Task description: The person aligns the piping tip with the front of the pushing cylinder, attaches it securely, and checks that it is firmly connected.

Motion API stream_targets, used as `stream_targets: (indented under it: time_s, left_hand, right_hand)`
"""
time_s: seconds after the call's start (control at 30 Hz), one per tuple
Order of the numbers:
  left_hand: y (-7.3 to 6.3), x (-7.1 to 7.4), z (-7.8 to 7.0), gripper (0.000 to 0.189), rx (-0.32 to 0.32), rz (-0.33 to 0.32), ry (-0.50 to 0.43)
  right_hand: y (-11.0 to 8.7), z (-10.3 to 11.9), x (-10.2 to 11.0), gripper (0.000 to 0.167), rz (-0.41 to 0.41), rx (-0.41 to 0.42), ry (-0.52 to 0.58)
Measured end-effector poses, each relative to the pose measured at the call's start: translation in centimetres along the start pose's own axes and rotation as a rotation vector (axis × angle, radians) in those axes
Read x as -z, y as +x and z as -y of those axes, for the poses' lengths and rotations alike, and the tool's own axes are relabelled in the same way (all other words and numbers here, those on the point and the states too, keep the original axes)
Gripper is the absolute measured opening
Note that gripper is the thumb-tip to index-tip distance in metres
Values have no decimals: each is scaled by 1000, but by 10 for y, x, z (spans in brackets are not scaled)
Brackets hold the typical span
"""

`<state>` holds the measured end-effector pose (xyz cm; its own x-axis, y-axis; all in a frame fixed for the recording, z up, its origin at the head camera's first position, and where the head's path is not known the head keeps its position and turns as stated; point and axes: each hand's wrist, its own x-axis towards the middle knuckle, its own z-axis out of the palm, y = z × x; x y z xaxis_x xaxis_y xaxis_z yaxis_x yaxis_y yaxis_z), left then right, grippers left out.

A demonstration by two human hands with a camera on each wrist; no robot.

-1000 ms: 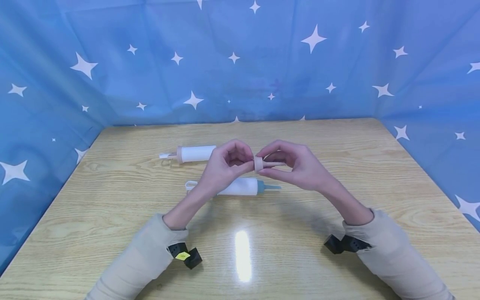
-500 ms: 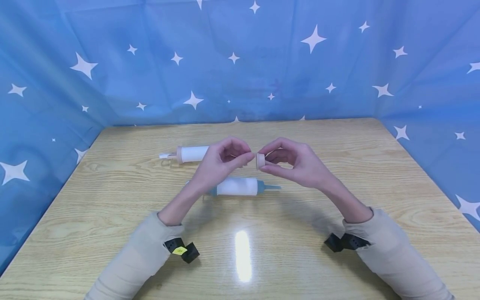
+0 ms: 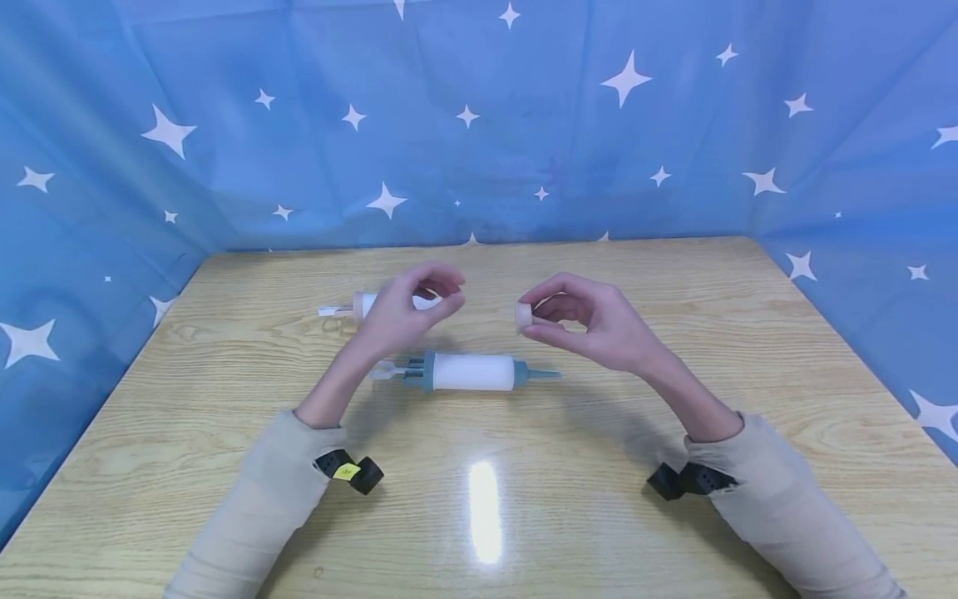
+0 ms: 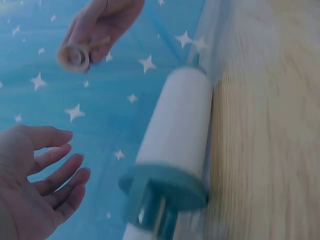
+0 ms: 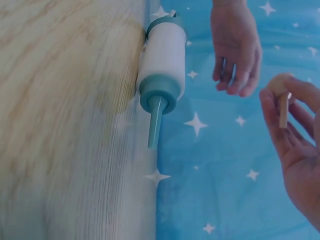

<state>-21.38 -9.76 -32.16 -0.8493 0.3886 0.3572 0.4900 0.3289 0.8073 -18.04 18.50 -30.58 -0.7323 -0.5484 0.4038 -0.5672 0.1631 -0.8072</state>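
Note:
My right hand [image 3: 591, 320] pinches a beige nozzle cap [image 3: 523, 316] between thumb and fingertips, above the table. In the right wrist view the thin spout [image 5: 283, 112] of this cap points down toward the palm; the left wrist view shows its round hollow end. My left hand [image 3: 412, 312] hovers to the left with loosely bent fingers and nothing in them. It partly hides a white-barrelled syringe [image 3: 359, 308] with a beige end. Nearer, below and between the hands, a second white-barrelled syringe [image 3: 474, 372] with teal ends lies flat, its teal nozzle [image 3: 542, 374] pointing right.
Both syringes lie on a wood-grain table [image 3: 599, 516]. A blue curtain [image 3: 479, 125] with white stars hangs behind it and along its sides. Light reflects in a bright strip on the tabletop near the front.
My left hand has let go of the nozzle cap and moved away left, over the beige-ended syringe. The right hand keeps the cap at nearly the same spot. The teal syringe is more fully exposed.

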Motion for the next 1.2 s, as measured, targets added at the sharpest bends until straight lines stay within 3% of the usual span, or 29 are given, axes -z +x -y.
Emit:
stream_targets:
  time_s: [0.33, 0.47, 0.63, 0.77, 1.0, 1.2]
  left_hand:
    - [1, 24, 28, 34, 109, -30, 125]
    - [0, 33, 38, 41, 164, -6, 182]
    - [-2, 42, 47, 48, 237, 50, 323]
    - [-3, 46, 52, 51, 247, 84, 429]
    - [-5, 51, 60, 52, 260, 110, 522]
    - [-6, 54, 63, 50, 271, 126, 496]
  right_hand:
    - [0, -2, 1, 32, -5, -5, -7]
    - [0, -2, 1, 32, -3, -11, -11]
    - [0, -4, 2, 32, 1, -17, -12]
    - [0, -4, 2, 31, 0, -19, -15]
    - [0, -5, 2, 31, -1, -22, -17]
    - [0, -5, 1, 31, -3, -31, -20]
